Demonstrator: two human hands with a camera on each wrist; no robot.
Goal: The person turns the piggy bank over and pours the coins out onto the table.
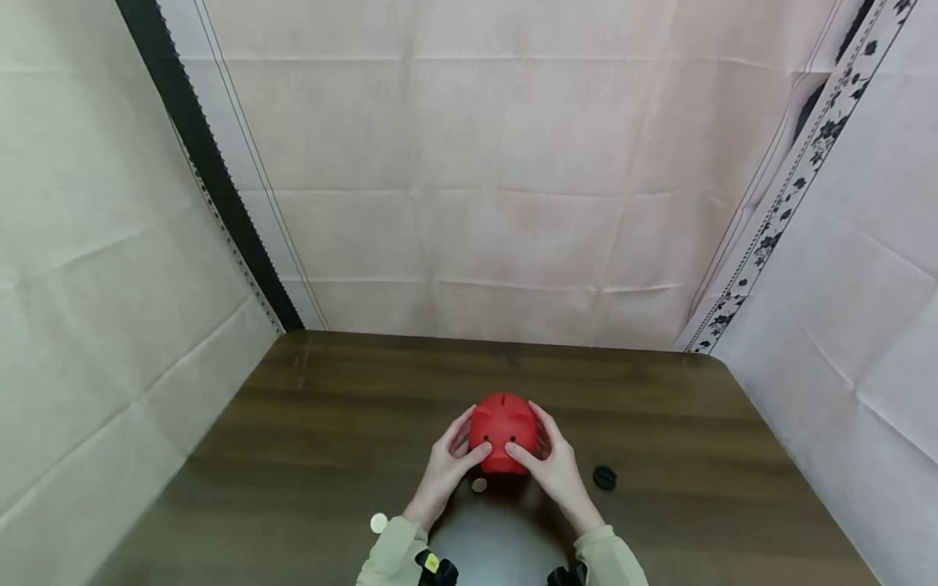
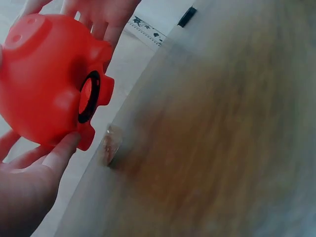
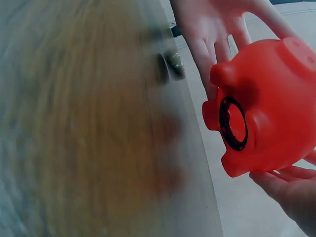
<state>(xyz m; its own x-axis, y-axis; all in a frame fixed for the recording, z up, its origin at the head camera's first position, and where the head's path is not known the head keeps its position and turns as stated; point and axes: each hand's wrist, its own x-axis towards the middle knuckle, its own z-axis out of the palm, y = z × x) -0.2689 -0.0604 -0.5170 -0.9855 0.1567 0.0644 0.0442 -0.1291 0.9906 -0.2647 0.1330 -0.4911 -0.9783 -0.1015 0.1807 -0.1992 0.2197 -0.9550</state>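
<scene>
Red plastic is what fills the middle of the scene: a piggy bank (image 1: 502, 431) is held just above the near middle of a dark wooden table (image 1: 352, 423), its snout turned toward the person. It is cupped from both sides — the left hand (image 1: 444, 472) is wrapped round its flank at 9 o'clock, the right hand (image 1: 554, 465) at 3 o'clock, with fingers curved against the body and both thumbs laid by the snout. In the wrist views the underside is shown lifted off the wood, and a round black-rimmed plug hole (image 3: 232, 123) is seen between the stubby feet.

The table is enclosed on three sides by creased pale cloth; a black strip (image 1: 205, 163) is run down the left seam and a floral band (image 1: 795, 175) down the right one.

A brownish coin (image 1: 479, 485) is lain directly below the bank at 6 o'clock, between the wrists. A paler coin (image 1: 378, 522) is set at 8 o'clock, just beside the left sleeve (image 1: 392, 553). A small black disc (image 1: 604, 478) is placed at 4 o'clock, apart from the right hand.

Much of the table in both wrist views is blurred, so the grain cannot be read — the coin there is only a smudge. The far side of the bank is hidden by its own body, and the forearms are cut off by the bottom edge.
</scene>
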